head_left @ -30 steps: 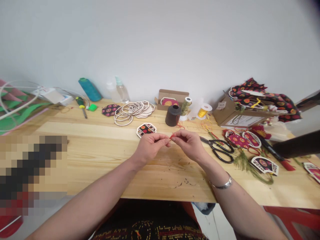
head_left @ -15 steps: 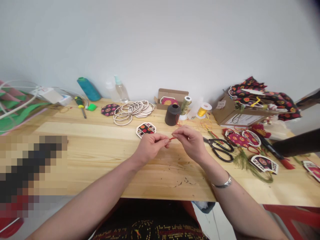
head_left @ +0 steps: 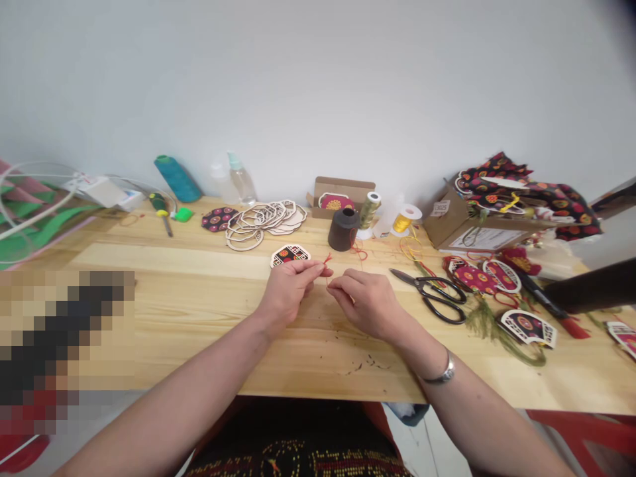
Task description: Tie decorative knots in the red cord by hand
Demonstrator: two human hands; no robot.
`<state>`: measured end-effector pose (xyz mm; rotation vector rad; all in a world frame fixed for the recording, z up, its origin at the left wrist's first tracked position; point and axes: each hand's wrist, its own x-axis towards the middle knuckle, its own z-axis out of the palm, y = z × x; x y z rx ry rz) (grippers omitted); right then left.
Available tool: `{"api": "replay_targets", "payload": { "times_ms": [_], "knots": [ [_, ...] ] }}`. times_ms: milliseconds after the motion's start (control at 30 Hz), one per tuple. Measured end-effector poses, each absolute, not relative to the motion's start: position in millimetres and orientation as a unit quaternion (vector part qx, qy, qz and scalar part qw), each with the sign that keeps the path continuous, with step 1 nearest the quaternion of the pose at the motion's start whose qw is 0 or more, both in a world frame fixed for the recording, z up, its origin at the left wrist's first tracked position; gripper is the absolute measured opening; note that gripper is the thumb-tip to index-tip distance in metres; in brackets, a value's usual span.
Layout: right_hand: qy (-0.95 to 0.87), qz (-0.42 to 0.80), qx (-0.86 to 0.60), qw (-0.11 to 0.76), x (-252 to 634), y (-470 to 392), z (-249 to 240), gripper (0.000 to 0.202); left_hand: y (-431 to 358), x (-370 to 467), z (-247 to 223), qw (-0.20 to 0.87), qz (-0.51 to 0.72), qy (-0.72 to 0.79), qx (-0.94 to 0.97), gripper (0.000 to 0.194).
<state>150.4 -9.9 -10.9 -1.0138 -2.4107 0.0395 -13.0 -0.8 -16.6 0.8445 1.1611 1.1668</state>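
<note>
Between thumb and forefinger, my left hand pinches a thin red cord, whose short end sticks up above the fingertips. My right hand is closed in a pinch just below and to the right, on a strand of the same cord that runs down from the left fingertips. Behind my left hand lies a patterned octagonal ornament, partly covered by the fingers. Black-handled scissors rest to the right of my right hand, blades pointing left.
A black thread cone, a green spool and a yellow spool stand at the back. Wooden frames are piled left of them. A cardboard box with fabric and several tasselled ornaments occupy the right side.
My right hand has moved down and slightly left, from above the left fingertips to below them. The cord end now points upward from my left hand.
</note>
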Motion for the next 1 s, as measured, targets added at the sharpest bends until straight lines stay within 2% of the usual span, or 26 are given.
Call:
{"api": "replay_targets", "payload": {
  "times_ms": [133, 333, 500, 667, 833, 1000],
  "knots": [
    [-0.910, -0.055, -0.339, 0.231, 149, -12, -11, 0.020, 0, -13, -17, 0.618, 0.504, 0.489, 0.353, 0.019],
    [-0.924, -0.103, -0.296, 0.221, 153, -12, -6, 0.021, -2, -14, -17, 0.541, 0.459, 0.528, 0.466, 0.011],
    [-0.896, 0.030, -0.339, 0.285, 162, 0, -2, 0.019, -7, -15, -9, 0.556, 0.341, 0.470, 0.595, 0.011],
    [-0.825, 0.195, -0.383, 0.367, 164, 10, -8, 0.012, -7, -15, -10, 0.599, 0.376, 0.450, 0.546, 0.017],
    [-0.793, 0.234, -0.418, 0.376, 159, 6, -12, 0.011, -4, -14, -15, 0.600, 0.432, 0.470, 0.482, 0.025],
    [-0.793, 0.232, -0.414, 0.383, 156, 2, -13, 0.011, -3, -12, -16, 0.598, 0.465, 0.465, 0.458, 0.024]
  ]
}}
